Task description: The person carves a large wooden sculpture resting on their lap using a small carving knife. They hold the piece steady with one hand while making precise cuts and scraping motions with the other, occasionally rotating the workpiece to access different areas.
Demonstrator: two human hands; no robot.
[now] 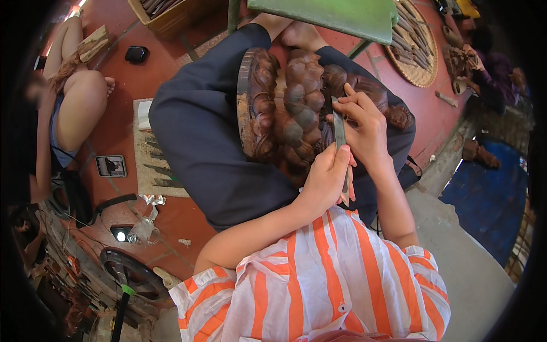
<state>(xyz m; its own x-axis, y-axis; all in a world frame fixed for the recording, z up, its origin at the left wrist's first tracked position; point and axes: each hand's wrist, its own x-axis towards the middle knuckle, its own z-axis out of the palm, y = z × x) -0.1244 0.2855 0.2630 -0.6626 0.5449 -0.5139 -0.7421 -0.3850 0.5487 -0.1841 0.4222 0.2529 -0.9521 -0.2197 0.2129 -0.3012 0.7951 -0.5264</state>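
Observation:
A dark brown wooden carving (303,91) with clusters of rounded lobes rests across my lap, between my bent legs. My left hand (329,175) is closed around the lower part of a carving chisel (339,131), a narrow flat bar of grey metal. Higher up, my right hand (364,126) grips the same chisel, its thumb and fingers near the carving's right side. One finger of that hand reaches out over the wood. The chisel's upper end lies against the carving; its lower end sticks out below my left hand, toward my striped shirt. Exactly where the edge touches is hard to see.
A green stool (325,16) stands ahead of my feet. Several chisels fill a round woven tray (424,81) at far right; more lie on a mat (143,185) at left. Nearby are a phone (111,166), a glass mug (141,231) and a fan (130,272). People sit left and right.

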